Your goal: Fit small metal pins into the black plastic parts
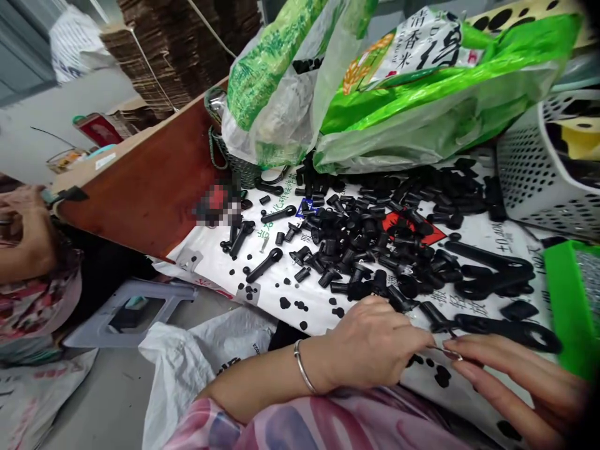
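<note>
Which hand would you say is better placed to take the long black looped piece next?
Probably the right hand: it lies just below that piece, while the bangled left hand sits further away, its fingers at a small metal piece.

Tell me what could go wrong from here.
The thin metal piece, apparently pinched between the left hand and right hand, could slip and vanish among the heap of black plastic parts. The long black plastic part by the right hand might get knocked. Loose parts near the edge of the white printed sheet could fall to the floor.
</note>
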The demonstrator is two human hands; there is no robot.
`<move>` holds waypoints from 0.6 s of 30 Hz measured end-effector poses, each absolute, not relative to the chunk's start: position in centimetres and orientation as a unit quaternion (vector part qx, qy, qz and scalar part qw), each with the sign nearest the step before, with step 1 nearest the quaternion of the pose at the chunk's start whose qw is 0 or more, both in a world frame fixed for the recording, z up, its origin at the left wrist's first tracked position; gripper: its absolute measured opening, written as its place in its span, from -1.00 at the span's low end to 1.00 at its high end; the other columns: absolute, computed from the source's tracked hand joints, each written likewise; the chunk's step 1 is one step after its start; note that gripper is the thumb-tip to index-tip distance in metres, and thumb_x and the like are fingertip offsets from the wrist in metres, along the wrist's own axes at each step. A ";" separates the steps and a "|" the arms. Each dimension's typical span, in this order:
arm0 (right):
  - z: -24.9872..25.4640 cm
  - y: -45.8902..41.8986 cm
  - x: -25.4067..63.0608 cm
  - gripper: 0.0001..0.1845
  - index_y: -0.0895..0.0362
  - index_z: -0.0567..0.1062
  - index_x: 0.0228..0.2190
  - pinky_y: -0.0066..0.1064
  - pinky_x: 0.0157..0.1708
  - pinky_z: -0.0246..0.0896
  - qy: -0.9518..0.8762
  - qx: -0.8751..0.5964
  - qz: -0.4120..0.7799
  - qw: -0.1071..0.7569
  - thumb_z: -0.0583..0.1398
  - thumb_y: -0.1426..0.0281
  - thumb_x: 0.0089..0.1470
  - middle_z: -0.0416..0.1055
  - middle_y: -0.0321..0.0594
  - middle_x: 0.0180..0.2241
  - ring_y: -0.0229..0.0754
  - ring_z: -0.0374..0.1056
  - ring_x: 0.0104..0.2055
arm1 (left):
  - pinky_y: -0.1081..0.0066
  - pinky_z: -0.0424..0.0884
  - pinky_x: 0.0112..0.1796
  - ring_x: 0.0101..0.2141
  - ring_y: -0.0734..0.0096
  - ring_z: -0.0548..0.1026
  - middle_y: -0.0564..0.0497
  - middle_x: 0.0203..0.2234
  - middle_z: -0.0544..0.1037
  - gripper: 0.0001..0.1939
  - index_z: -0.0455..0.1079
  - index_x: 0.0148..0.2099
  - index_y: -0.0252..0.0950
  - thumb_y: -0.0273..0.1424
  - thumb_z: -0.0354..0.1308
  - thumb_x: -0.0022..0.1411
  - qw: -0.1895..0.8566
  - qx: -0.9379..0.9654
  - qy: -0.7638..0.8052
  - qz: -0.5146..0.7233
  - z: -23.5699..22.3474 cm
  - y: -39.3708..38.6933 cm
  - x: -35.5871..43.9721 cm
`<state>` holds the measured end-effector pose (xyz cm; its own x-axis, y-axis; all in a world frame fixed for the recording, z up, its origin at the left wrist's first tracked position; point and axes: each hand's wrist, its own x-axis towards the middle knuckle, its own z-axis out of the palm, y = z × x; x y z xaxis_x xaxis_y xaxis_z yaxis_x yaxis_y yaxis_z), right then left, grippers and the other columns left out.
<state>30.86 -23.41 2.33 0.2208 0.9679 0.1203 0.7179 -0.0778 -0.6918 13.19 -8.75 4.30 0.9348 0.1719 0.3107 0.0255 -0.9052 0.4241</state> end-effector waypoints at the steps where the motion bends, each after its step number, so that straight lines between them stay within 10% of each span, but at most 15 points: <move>1: 2.0 -23.4 31.0 -0.61 -0.51 0.40 -0.18 -0.02 -0.14 0.36 -0.604 -0.694 0.209 0.331 0.15 0.23 -0.07 0.48 -0.30 -0.21 0.16 0.38 -0.10 | 0.37 0.28 -0.20 -0.43 0.41 0.38 0.02 -0.52 0.46 -0.77 0.41 -0.21 -0.34 -0.49 -0.09 0.22 0.207 0.962 0.050 0.169 4.3 -8.7 13.0; 18: 3.9 -23.0 31.8 -0.73 -0.24 0.48 -0.28 -0.08 -0.28 0.42 -0.488 -0.716 0.101 0.489 0.20 0.36 -0.06 0.49 -0.30 -0.32 0.04 0.43 -0.27 | 0.32 0.38 -0.19 -0.26 0.33 0.48 -0.04 -0.32 0.54 -0.84 0.40 -0.20 -0.30 -0.34 0.07 0.22 0.136 0.889 0.317 0.301 10.6 4.7 12.7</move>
